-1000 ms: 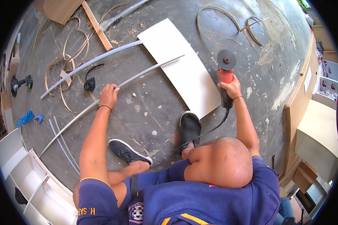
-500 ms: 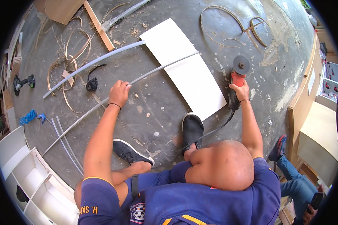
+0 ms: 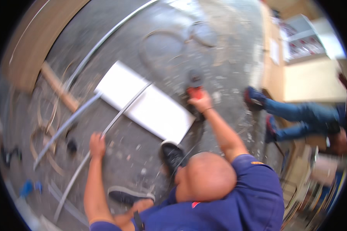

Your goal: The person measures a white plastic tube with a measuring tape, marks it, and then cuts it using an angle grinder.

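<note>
My left hand [image 3: 97, 145] is closed around a long, thin grey strip [image 3: 121, 112]. The strip runs up from the lower left, and its far end lies across a white rectangular board [image 3: 162, 112] on the floor. Out to the right, my right hand [image 3: 202, 103] grips a red and black angle grinder [image 3: 195, 92] by its body. Its dark round disc [image 3: 195, 78] points away from me, beyond the board's right side. A second grey strip [image 3: 65, 127] touches the board's left edge. Motion blurs the picture, so whether the disc spins is unclear.
A wooden stick [image 3: 59, 89] and tangled thin bands lie left of the board. More looped bands [image 3: 202, 34] are on the floor ahead. A large brown panel [image 3: 38, 42] stands far left. On the right, a person in jeans [image 3: 297, 111] is beside pale cabinets [image 3: 314, 82].
The view has swung to the right, bringing more of the other person and the right-side cabinets into sight. Both hands keep their holds on the strip and the grinder.
</note>
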{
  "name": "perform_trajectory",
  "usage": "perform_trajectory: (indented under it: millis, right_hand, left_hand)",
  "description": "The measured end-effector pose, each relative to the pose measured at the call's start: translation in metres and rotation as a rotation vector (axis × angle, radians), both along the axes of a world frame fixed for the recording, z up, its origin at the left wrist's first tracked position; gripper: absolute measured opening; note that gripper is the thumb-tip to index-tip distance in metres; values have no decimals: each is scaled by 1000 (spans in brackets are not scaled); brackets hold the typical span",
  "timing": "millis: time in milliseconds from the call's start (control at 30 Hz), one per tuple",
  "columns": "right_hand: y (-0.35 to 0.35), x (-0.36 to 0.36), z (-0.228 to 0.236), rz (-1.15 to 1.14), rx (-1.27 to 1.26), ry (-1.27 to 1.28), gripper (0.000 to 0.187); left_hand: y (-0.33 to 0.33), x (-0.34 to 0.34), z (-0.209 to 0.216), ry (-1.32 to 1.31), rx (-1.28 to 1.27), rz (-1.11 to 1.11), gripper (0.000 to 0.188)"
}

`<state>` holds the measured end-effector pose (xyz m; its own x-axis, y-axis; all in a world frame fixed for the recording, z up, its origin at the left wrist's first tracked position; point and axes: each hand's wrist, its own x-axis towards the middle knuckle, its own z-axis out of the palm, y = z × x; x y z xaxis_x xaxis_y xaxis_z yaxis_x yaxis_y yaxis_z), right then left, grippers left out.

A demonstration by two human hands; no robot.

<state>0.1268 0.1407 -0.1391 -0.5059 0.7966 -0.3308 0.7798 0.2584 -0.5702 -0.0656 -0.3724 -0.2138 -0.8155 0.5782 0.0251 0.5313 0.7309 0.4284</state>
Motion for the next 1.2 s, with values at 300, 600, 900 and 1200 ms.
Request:
perform_trajectory:
  millis: [300,600,900,1200]
  right_hand:
    - [-11,47,-58,-45,161,-93,90]
    - [-28,29,-21,-117,188,-158,83]
    - [19,56,135,-254,322,494,87]
    - [162,2,501,-3,190,1425,102]
  left_hand:
    - [9,-36,33,-76,59,-135,19]
    - [19,-33,35,-93,74,-165,16]
    - [52,-39,14,-48,-106,-63,17]
    - [92,-9,37,-161,-340,212,33]
